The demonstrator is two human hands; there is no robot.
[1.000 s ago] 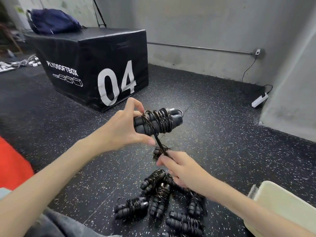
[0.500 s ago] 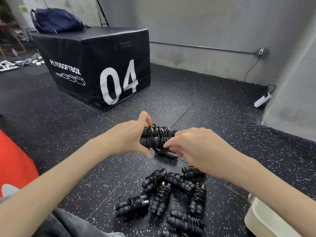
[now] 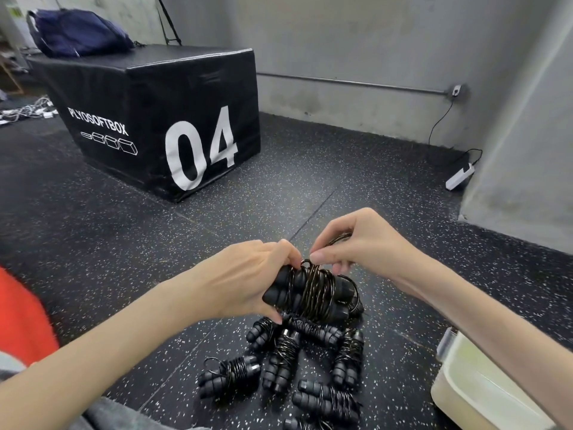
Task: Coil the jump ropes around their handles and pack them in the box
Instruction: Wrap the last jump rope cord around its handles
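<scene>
Finishing the coil on one jump rope (image 3: 310, 293), by the look of it: left hand (image 3: 238, 283) wrapped round the paired black handles at their rounded grip ends, thumb and fingers curled about them, holding the bundle up just above the floor (image 3: 93, 243). Right hand (image 3: 359, 246) pinching the last of the thin dark cord at the top of the winding, fingertips (image 3: 317, 255) closed on it right beside the left thumb, with a loop of cord showing behind the knuckles. Probably the tuck-in stage, the tail being threaded or pressed under the wraps; whether the end is already caught under a turn cannot be told. Calling next, most likely, for a firm pull to seat the end so the winding does not spring loose, then setting the bundle down or carrying it rightward. Handles lying side by side, ribbed and matte, cord wound tight round their middle in many glossy turns, metal-looking collars at the far ends. Below and slightly right, a heap of finished bundles (image 3: 297, 364) on the speckled floor, each wound the same way, touching or overlapping one another, none yet packed. At the far right edge, a pale plastic box (image 3: 465, 395), only partly in view, near the heap but apart from it; contents not visible.
</scene>
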